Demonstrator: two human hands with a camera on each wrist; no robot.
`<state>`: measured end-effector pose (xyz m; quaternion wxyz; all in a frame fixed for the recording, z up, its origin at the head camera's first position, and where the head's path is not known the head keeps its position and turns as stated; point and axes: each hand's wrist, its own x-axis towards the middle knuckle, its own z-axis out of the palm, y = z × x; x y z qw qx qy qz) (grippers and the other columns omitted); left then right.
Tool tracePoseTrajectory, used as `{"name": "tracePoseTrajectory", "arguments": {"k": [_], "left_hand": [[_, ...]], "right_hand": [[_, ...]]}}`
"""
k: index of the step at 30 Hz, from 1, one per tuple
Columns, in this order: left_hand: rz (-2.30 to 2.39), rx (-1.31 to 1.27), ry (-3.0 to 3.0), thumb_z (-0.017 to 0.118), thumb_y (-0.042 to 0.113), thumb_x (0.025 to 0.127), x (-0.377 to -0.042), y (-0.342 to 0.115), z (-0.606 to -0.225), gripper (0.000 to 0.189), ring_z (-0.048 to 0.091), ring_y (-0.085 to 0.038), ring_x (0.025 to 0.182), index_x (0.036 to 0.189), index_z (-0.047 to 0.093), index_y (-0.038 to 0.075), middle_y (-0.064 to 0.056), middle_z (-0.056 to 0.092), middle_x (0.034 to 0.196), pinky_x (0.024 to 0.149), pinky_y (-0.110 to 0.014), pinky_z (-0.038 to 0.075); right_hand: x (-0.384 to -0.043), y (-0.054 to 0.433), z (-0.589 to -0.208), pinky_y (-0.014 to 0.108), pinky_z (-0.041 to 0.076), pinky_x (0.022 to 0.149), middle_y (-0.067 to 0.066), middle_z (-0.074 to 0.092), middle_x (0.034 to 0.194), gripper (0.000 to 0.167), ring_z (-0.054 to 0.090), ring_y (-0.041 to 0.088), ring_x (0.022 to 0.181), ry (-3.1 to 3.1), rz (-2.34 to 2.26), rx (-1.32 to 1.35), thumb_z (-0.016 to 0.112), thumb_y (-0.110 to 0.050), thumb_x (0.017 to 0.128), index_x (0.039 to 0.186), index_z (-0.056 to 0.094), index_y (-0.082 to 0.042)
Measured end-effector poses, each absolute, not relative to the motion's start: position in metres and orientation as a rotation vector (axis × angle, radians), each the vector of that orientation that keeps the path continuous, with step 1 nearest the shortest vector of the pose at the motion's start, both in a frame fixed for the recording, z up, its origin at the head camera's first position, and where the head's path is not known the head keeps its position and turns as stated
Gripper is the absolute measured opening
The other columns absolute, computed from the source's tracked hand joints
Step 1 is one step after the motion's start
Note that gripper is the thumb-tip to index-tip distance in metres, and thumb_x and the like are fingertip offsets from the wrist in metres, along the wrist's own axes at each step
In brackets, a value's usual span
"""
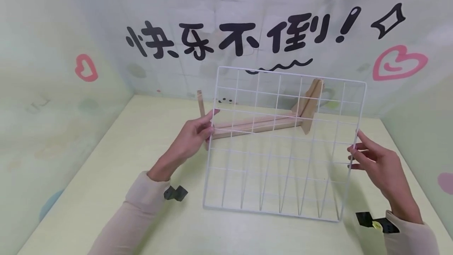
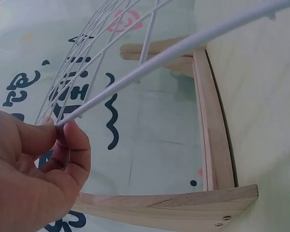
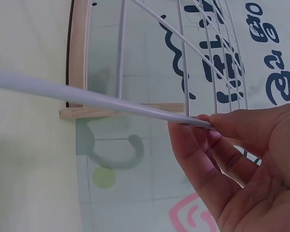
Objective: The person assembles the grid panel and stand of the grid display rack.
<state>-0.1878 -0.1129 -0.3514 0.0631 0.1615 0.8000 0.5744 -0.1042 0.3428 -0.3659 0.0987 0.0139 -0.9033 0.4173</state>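
A white wire grid panel (image 1: 270, 139) is held up between both hands, tilted, in front of a wooden stand. My left hand (image 1: 191, 135) pinches its left edge rod, thumb against fingers, as the left wrist view also shows with the hand (image 2: 34, 164) at the rod. On the opposite edge my right hand (image 1: 382, 164) pinches the rod between thumb and fingertips; in the right wrist view the hand (image 3: 246, 164) grips it the same way. Behind the panel the wooden stand (image 1: 308, 109) has a long crossbar and an upright piece at each end, partly seen through the wires.
The pale yellow tabletop (image 1: 124, 160) lies under the panel and stand. A printed cloth (image 1: 226, 11) with black characters and pink hearts hangs at the back, and pale walls rise on both sides. Small black devices (image 1: 175, 193) sit at the wrists.
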Motion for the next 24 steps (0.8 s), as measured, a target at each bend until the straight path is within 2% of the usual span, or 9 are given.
{"name": "tracePoseTrajectory", "arguments": {"k": [4, 7, 12, 15, 18, 19, 22, 24], "left_hand": [[1.733, 0.46, 2.453, 0.051, 0.001, 0.101, -0.189, -0.115, -0.35, 0.054, 0.049, -0.025, 0.076, 0.151, 0.041, 0.018, -0.008, 0.05, 0.088, 0.061, -0.021, 0.042], [1.729, 0.439, 2.487, 0.052, 0.002, 0.101, -0.19, -0.118, -0.346, 0.054, 0.049, -0.023, 0.076, 0.151, 0.041, 0.018, -0.012, 0.052, 0.09, 0.061, -0.021, 0.041], [1.839, 0.472, 2.481, 0.052, -0.002, 0.1, -0.193, -0.121, -0.344, 0.054, 0.048, -0.015, 0.075, 0.151, 0.041, 0.012, -0.016, 0.056, 0.098, 0.063, -0.019, 0.042], [1.9, 0.502, 2.46, 0.052, -0.005, 0.099, -0.196, -0.122, -0.345, 0.054, 0.048, -0.013, 0.076, 0.15, 0.04, 0.009, -0.016, 0.06, 0.123, 0.064, -0.017, 0.043], [1.907, 0.523, 2.469, 0.051, -0.006, 0.099, -0.198, -0.123, -0.345, 0.054, 0.051, -0.015, 0.078, 0.15, 0.039, 0.007, -0.012, 0.055, 0.142, 0.064, -0.018, 0.043], [1.904, 0.518, 2.478, 0.051, -0.006, 0.099, -0.199, -0.123, -0.345, 0.054, 0.051, -0.017, 0.078, 0.15, 0.04, 0.007, -0.013, 0.056, 0.139, 0.064, -0.018, 0.044], [1.895, 0.491, 2.509, 0.05, -0.005, 0.1, -0.202, -0.125, -0.341, 0.052, 0.053, -0.022, 0.08, 0.15, 0.042, 0.009, -0.016, 0.062, 0.117, 0.063, -0.019, 0.044], [1.883, 0.475, 2.544, 0.051, -0.002, 0.1, -0.205, -0.126, -0.337, 0.051, 0.053, -0.023, 0.08, 0.149, 0.043, 0.011, -0.019, 0.06, 0.101, 0.063, -0.019, 0.044]], "right_hand": [[-0.107, 0.339, -0.362, 0.016, 0.056, 0.062, -0.033, 0.057, 0.098, 0.063, 0.061, -0.015, 0.081, -2.656, 1.256, 0.039, 0.06, -0.013, 0.099, 0.154, 0.029, -0.017], [-0.111, 0.335, -0.358, 0.016, 0.056, 0.062, -0.032, 0.057, 0.098, 0.062, 0.061, -0.016, 0.082, -2.64, 1.257, 0.051, 0.06, -0.012, 0.099, 0.154, 0.029, -0.018], [-0.117, 0.33, -0.353, 0.014, 0.055, 0.062, -0.032, 0.057, 0.098, 0.062, 0.06, -0.016, 0.083, -2.605, 1.268, 0.077, 0.059, -0.01, 0.099, 0.153, 0.03, -0.02], [-0.118, 0.327, -0.352, 0.014, 0.055, 0.062, -0.032, 0.057, 0.098, 0.063, 0.06, -0.017, 0.083, -2.594, 1.272, 0.079, 0.059, -0.01, 0.099, 0.154, 0.03, -0.021], [-0.117, 0.324, -0.351, 0.013, 0.054, 0.062, -0.032, 0.057, 0.098, 0.063, 0.059, -0.018, 0.083, -2.598, 1.252, 0.065, 0.059, -0.012, 0.099, 0.154, 0.03, -0.022], [-0.118, 0.322, -0.35, 0.013, 0.054, 0.062, -0.031, 0.057, 0.098, 0.062, 0.06, -0.017, 0.083, -2.594, 1.256, 0.063, 0.059, -0.012, 0.099, 0.154, 0.03, -0.022], [-0.12, 0.318, -0.348, 0.013, 0.054, 0.062, -0.03, 0.057, 0.098, 0.062, 0.06, -0.017, 0.083, -2.576, 1.273, 0.057, 0.06, -0.012, 0.099, 0.153, 0.03, -0.021], [-0.123, 0.315, -0.346, 0.013, 0.054, 0.062, -0.029, 0.058, 0.097, 0.062, 0.061, -0.016, 0.083, -2.55, 1.291, 0.05, 0.06, -0.011, 0.099, 0.153, 0.031, -0.021]]}}
